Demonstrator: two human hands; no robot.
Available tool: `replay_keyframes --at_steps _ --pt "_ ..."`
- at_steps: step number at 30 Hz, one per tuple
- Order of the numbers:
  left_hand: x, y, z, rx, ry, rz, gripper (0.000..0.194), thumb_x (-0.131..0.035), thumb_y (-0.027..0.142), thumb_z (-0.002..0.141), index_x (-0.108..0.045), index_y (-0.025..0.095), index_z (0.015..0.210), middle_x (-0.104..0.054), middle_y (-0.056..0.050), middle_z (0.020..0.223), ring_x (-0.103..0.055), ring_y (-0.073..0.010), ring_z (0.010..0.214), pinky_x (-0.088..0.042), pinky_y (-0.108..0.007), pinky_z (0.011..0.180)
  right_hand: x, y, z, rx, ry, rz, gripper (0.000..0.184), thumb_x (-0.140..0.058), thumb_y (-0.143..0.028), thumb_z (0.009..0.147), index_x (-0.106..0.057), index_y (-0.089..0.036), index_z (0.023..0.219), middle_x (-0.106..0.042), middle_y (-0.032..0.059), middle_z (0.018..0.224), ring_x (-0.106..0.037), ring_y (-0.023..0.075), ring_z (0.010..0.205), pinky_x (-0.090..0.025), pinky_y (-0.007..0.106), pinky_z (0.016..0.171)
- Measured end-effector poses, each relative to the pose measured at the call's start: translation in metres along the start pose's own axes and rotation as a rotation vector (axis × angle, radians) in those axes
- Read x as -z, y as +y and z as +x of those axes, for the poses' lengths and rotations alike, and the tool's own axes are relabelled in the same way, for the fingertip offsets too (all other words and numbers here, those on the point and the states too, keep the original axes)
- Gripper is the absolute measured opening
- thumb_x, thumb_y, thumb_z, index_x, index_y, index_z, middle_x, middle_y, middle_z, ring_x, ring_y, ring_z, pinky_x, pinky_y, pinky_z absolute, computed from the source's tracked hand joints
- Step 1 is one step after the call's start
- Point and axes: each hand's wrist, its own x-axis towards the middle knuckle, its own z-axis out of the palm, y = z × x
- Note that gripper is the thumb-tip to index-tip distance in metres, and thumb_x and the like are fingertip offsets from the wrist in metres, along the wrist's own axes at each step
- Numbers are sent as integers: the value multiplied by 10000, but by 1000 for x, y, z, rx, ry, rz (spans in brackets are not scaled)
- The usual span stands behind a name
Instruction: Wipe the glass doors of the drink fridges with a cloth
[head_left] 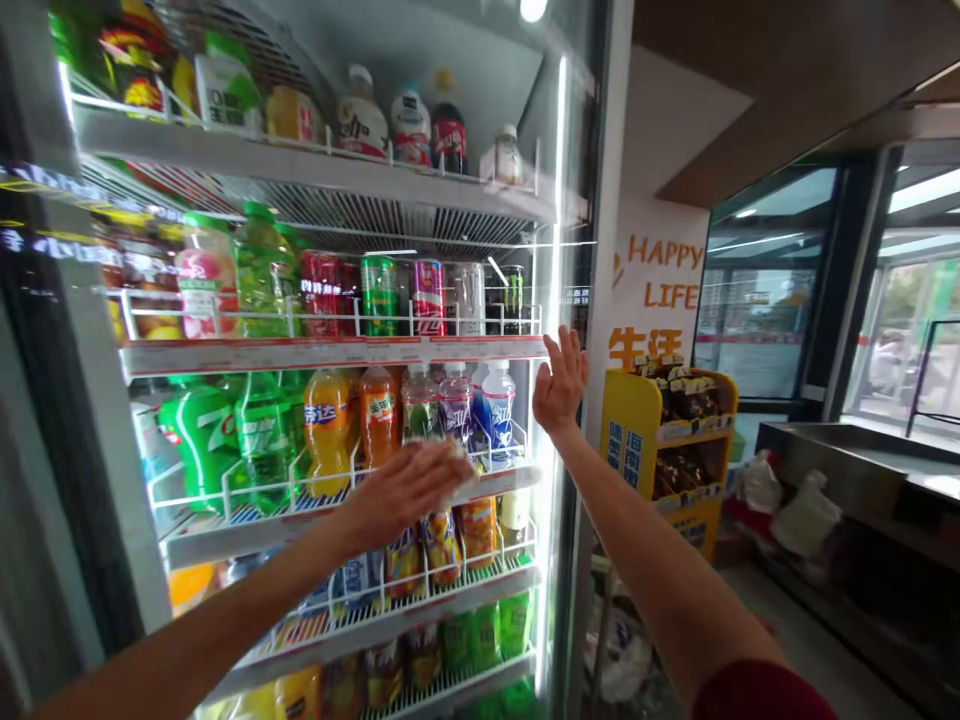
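My left hand (412, 487) is stretched out in front of the glass door of a drinks cooler, at the height of the third shelf. Its fingers are straight and close together, slightly blurred. A pale patch shows by the fingertips; I cannot tell what it is. My right hand (561, 385) is raised by the cooler's right edge, its fingers apart and holding nothing. It appears to rest on the glass next to the lit strip (559, 200). Behind my left hand stand an orange soda bottle (327, 432) and a blue-labelled bottle (498, 412).
Shelves hold green bottles (264, 440), cans (429, 297) and other drinks. Right of the cooler stands a yellow display rack (634, 425) with packaged goods. Farther right are a metal counter (847, 450) and white plastic bags (802, 515).
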Motion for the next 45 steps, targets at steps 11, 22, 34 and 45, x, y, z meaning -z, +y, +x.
replay_keyframes --at_steps 11,22,34,45 --pt "15 -21 -47 192 55 18 588 -459 222 859 -224 278 1396 -310 1 1436 -207 -172 1355 -180 -399 1150 0 2 0 7 25 18 435 -290 -245 867 -496 -195 1247 -452 80 1371 -310 190 1335 -263 447 1065" --pt "34 -54 -70 387 132 85 533 -408 196 867 -272 269 1378 -244 -16 1465 -242 -207 1344 -209 -446 1126 -1 3 -1 1 27 36 429 -295 -251 865 -509 -200 1234 -456 78 1368 -307 184 1336 -257 448 1066" --pt "23 -44 -72 368 124 103 543 -447 205 850 -297 286 1365 -319 5 1436 -285 -209 1328 -274 -421 1097 -1 2 0 9 42 45 421 -309 -244 864 -498 -202 1238 -457 82 1366 -309 198 1334 -259 454 1064" --pt "41 -52 -75 582 125 110 479 -315 249 892 -294 211 1370 -273 -13 1457 -220 -210 1343 -223 -403 1110 -1 4 0 24 53 50 411 -314 -238 871 -505 -189 1232 -461 92 1361 -319 203 1328 -258 461 1065"
